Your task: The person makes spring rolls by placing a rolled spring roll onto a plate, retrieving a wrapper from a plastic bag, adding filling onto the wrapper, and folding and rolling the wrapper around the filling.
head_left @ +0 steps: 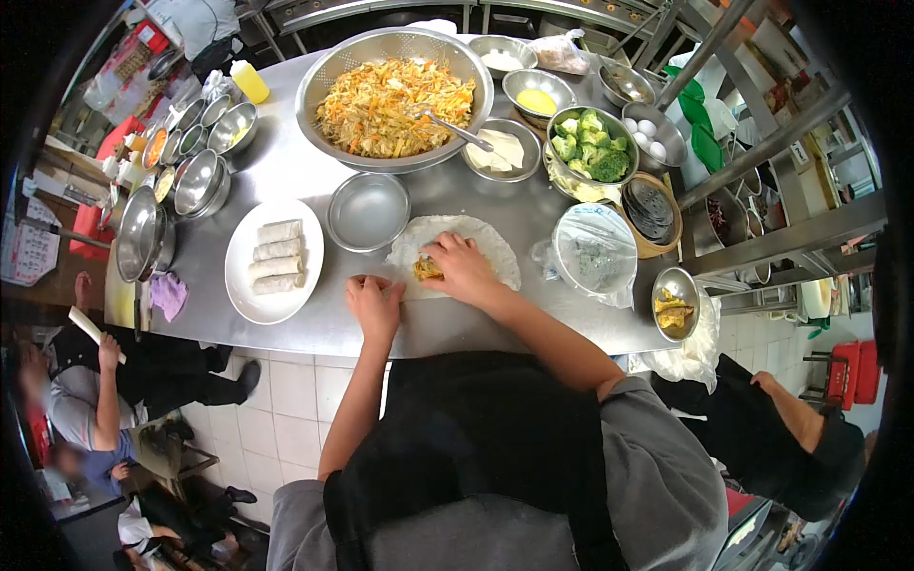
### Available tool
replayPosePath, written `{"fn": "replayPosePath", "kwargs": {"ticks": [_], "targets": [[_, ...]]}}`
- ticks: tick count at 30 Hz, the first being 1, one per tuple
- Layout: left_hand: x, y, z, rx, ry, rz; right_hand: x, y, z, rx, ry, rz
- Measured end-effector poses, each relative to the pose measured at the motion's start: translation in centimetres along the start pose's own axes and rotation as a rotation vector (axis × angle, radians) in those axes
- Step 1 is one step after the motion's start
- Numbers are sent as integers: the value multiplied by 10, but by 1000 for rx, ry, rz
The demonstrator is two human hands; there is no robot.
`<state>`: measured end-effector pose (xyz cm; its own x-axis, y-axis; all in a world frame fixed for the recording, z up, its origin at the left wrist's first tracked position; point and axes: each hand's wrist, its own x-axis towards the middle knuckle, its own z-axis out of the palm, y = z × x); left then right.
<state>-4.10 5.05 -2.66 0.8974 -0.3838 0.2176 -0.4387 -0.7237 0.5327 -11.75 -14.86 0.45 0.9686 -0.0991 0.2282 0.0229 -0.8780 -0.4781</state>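
Note:
A thin round wrapper (486,238) lies on the steel table, with a small heap of filling (426,269) on its left part. My right hand (459,266) rests over the wrapper, its curled fingers on the filling. At the wrapper's lower left edge is my left hand (374,303), fingers bent and thumb near the edge; what it pinches, if anything, is too small to tell. Several rolled pieces (277,249) lie in a column on a white oval plate (245,295) to the left. A bowl of clear liquid (368,211) stands just beyond my left hand.
A large colander (319,133) of shredded filling holds a spoon (457,130). Bowls of broccoli (592,147), eggs (647,133) and a plastic-covered bowl (595,249) stand right. Metal bowls (143,233) and a purple cloth (168,295) are left. Other people (86,390) stand beyond the table.

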Motion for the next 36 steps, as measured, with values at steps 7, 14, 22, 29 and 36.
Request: {"fn": "replayPosePath", "kwargs": {"ticks": [7, 14, 22, 29, 36], "targets": [[4, 9, 13, -576, -51, -304, 1, 3, 20, 29, 17, 29], [1, 37, -1, -937, -86, -644, -2, -4, 10, 78, 11, 50], [0, 52, 6, -830, -55, -352, -1, -3, 7, 59, -14, 64], [-8, 63, 20, -482, -93, 116, -2, 2, 18, 117, 126, 81], [-9, 55, 26, -517, -266, 351, -4, 9, -9, 278, -118, 149]]}}
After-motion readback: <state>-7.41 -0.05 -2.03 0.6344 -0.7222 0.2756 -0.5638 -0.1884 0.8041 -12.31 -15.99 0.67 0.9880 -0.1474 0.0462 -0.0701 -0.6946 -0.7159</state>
